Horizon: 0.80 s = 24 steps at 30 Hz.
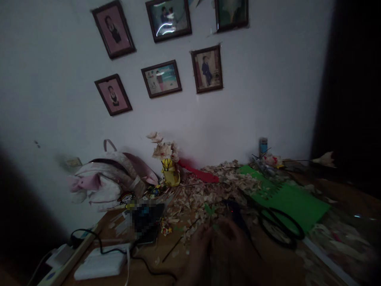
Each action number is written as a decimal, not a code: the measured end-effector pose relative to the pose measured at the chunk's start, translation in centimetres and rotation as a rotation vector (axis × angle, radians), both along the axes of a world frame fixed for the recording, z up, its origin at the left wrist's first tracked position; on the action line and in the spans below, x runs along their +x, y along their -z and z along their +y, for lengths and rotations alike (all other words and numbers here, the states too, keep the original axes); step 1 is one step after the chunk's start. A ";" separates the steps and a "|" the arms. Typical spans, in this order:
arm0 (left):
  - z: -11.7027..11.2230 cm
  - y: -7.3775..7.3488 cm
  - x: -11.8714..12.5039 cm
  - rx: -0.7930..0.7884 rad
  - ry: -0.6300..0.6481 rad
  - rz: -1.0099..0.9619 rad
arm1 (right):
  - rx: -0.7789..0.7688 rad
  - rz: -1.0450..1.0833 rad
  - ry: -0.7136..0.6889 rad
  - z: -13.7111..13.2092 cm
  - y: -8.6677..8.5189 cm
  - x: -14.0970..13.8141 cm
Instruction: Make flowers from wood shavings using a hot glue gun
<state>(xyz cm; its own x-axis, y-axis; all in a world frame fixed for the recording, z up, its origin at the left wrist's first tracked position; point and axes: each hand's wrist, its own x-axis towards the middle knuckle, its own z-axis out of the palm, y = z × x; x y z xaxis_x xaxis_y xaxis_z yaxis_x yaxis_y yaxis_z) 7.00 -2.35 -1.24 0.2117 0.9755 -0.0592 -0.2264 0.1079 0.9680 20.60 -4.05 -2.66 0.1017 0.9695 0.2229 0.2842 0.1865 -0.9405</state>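
Low in the middle of the dim head view, my left hand [201, 243] and my right hand [233, 240] are close together over the table, fingers bent inward. A small green paper piece [215, 227] shows between them, at the fingertips of my right hand. My left fingers are pinched together; what they hold is too dark to make out. Just beyond the hands lies a green leaf-shaped cutout [209, 209]. A dark glue gun [235, 212] with a small red light rests beside my right hand. Black-handled scissors [281, 228] lie farther right.
Cream paper scraps [205, 186] cover the table's middle, with green sheets [297, 204] at right. A yellow vase [171, 174] holds paper flowers. At left are a backpack [119, 174], a dark phone-like device [149, 222], a white box [101, 262], cables and a power strip [68, 260].
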 end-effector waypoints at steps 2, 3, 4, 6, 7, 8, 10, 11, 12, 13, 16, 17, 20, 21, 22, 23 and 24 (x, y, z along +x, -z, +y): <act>0.0 0.3 0.0 0.001 0.004 0.008 | -0.061 0.074 -0.025 0.1 -0.1 -0.2; 0.1 0.5 0.1 0.000 0.012 0.009 | -0.069 0.108 -0.029 0.2 -0.3 -0.1; 0.1 0.6 0.1 -0.001 0.023 0.002 | -0.072 0.144 -0.028 0.2 -0.5 -0.1; 0.0 0.6 0.2 -0.020 0.048 -0.020 | -0.082 0.208 -0.024 0.1 -1.1 0.0; -0.1 0.5 0.2 -0.028 0.055 -0.020 | -0.088 0.232 -0.025 0.1 -1.4 0.1; -0.3 0.3 0.3 -0.025 0.051 -0.009 | -0.095 0.247 -0.022 0.1 -1.7 0.2; -0.6 -0.3 0.4 0.019 0.026 0.051 | -0.112 0.239 -0.014 0.1 -2.2 0.5; -0.7 -0.6 0.4 0.044 0.015 0.078 | -0.120 0.219 -0.011 0.1 -2.4 0.6; -0.7 -0.8 0.4 0.061 0.010 0.093 | -0.127 0.191 -0.009 0.1 -2.5 0.8; -0.8 -0.9 0.4 0.063 0.009 0.096 | -0.131 0.159 -0.009 0.2 -2.6 0.9; -0.7 -0.8 0.4 0.035 0.024 0.077 | -0.107 0.072 -0.022 0.2 -2.5 1.3; -0.6 -0.6 0.4 0.033 0.025 0.075 | -0.091 0.051 -0.030 0.3 -2.4 1.3; -0.5 -0.3 0.3 0.035 0.006 0.078 | -0.082 0.038 -0.075 0.3 -2.5 1.4; -0.5 -0.2 0.3 0.024 0.004 0.076 | -0.098 0.046 -0.093 0.3 -2.5 1.4; -0.5 -0.2 0.3 0.009 0.007 0.072 | -0.113 0.054 -0.108 0.3 -2.6 1.3; -0.5 -0.1 0.3 -0.004 0.013 0.065 | -0.126 0.058 -0.117 0.3 -2.6 1.3; -0.6 -0.1 0.4 -0.013 0.021 0.056 | -0.133 0.056 -0.116 0.3 -2.6 1.4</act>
<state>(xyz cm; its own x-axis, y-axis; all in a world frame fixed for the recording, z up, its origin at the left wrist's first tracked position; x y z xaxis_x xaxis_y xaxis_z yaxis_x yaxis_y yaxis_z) 7.35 -2.91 -1.12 0.2282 0.9700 -0.0836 -0.1699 0.1243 0.9776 21.95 -3.74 -0.06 -0.0036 0.9960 0.0889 0.2146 0.0876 -0.9728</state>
